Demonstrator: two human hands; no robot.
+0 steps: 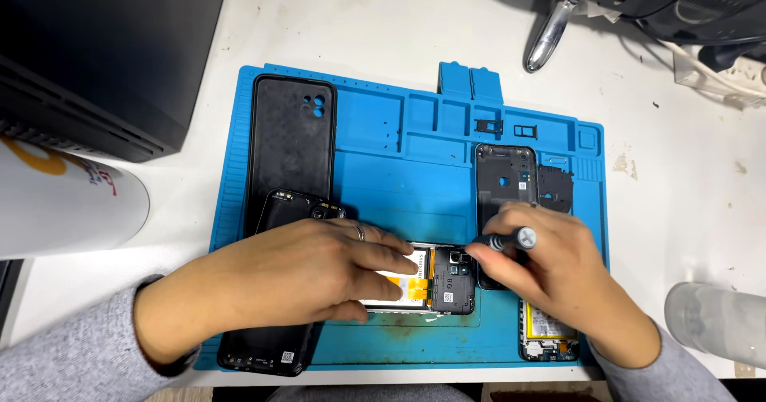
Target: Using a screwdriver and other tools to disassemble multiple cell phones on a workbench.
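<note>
My left hand (303,278) flat on opened phone (435,281), mid blue mat (415,171); right hand (558,278) gripping screwdriver (511,239) w/ tip at phone's top end.

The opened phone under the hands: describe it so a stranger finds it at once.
Start at the blue mat. At its front middle, the left hand presses down an opened phone. Unlike the black covers nearby, it lies sideways, showing orange ribbon and a dark board.

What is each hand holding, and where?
The right hand grips a screwdriver around its handle. The left hand holds nothing; it presses flat on the opened phone.
</note>
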